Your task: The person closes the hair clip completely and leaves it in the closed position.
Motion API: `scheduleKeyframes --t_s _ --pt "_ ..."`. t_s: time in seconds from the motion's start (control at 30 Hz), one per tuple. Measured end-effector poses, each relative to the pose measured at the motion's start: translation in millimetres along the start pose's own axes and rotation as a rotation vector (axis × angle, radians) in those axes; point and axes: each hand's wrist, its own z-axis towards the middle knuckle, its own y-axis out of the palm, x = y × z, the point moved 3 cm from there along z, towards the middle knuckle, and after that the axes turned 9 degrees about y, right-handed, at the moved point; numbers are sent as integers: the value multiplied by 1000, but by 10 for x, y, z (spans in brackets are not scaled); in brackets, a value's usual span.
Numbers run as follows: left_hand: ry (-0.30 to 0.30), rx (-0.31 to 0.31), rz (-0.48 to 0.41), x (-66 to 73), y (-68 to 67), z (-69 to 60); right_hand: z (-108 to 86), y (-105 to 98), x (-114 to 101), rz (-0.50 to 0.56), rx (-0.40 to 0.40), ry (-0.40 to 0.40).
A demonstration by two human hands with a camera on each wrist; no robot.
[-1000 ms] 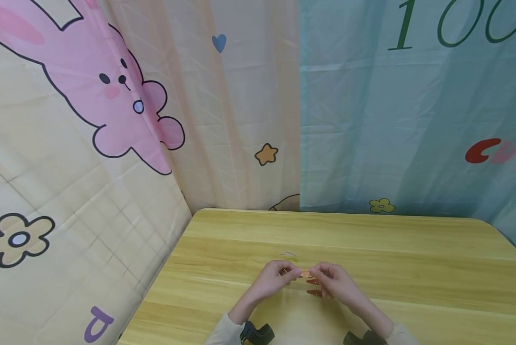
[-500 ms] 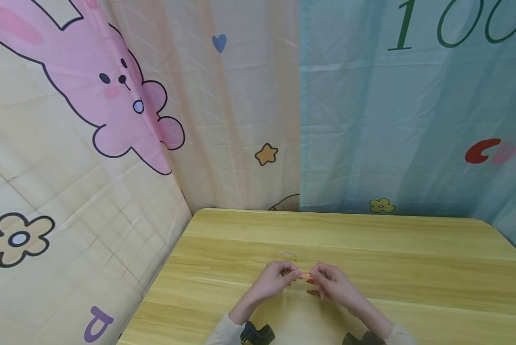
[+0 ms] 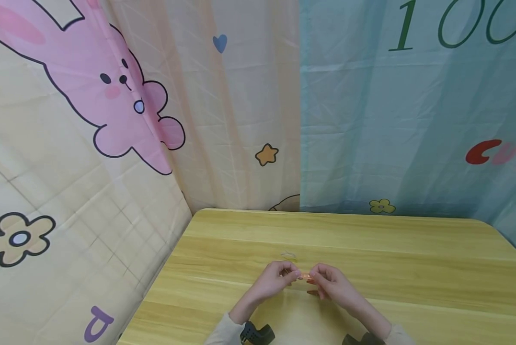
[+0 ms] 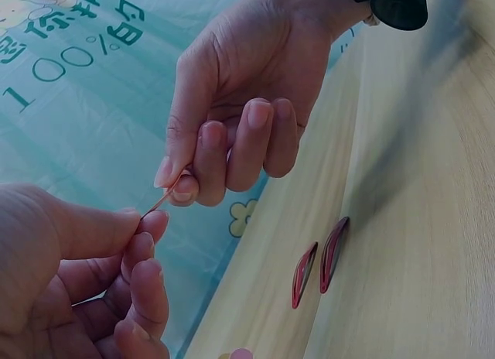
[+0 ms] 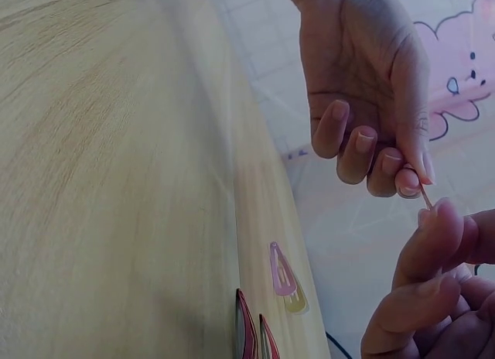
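An orange snap hair clip (image 3: 304, 276) spans the small gap between both hands, above the table. My left hand (image 3: 273, 280) pinches one end between thumb and index finger. The other end is pinched by the thumb and forefinger of my right hand (image 3: 334, 283). In the left wrist view the orange clip (image 4: 160, 200) is seen edge-on as a thin strip, its ends hidden by fingertips. Two dark red snap hair clips (image 4: 304, 275) lie side by side on the table below, partly covered by the right hand in the head view.
Beyond the hands, a pink-purple hair clip (image 5: 281, 272) and a yellow hair clip (image 5: 298, 301) lie overlapping on the wooden table (image 3: 391, 258). Printed curtains (image 3: 240, 105) hang behind the table's far edge and along its left side.
The right hand has shifted very slightly left, covering a little more of the red clips. Both hands keep their pinch on the orange hair clip.
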Motion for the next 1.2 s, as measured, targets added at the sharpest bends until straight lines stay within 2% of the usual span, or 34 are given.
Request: scheduleKeyframes --t_s 0.3,0.53,0.83,1.2 --pt "-52 5 -50 11 3 -1 13 -16 19 10 -5 3" --pt "-60 -2 -64 151 1 -21 11 -28 26 34 -13 11" --pt "-60 -1 -95 -37 13 3 21 -44 47 8 -12 14" --pt "-50 -10 -137 5 -3 -5 25 -62 54 60 -48 19"
